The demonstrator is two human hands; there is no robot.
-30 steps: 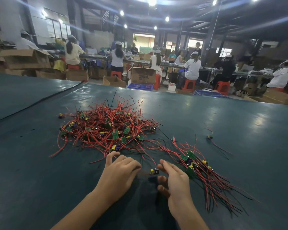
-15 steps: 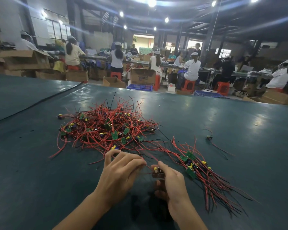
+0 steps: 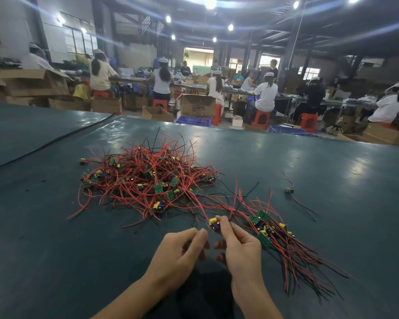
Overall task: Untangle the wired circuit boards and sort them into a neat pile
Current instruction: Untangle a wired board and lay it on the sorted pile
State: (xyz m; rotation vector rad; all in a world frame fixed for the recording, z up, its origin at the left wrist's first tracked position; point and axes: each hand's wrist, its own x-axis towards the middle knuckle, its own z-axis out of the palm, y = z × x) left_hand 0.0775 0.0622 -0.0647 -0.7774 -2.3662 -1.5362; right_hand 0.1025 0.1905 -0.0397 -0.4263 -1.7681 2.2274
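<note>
poking above right grip [image 3: 238,248]: circuit board [image 3: 214,224]

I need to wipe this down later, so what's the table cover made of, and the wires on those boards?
Table cover: looks like dark green vinyl or rubber sheet, glossy, mirroring the ceiling lights. Wires: red and black plastic-looking insulation, smooth, bending freely.

Lower centre, the right grip [image 3: 240,249] pinches a circuit board [image 3: 213,223]; the left grip [image 3: 177,254], fingers [image 3: 195,236] curled, is just beside it. A tangled heap [image 3: 148,180] lies above, a pile [image 3: 274,236] at right.
</note>
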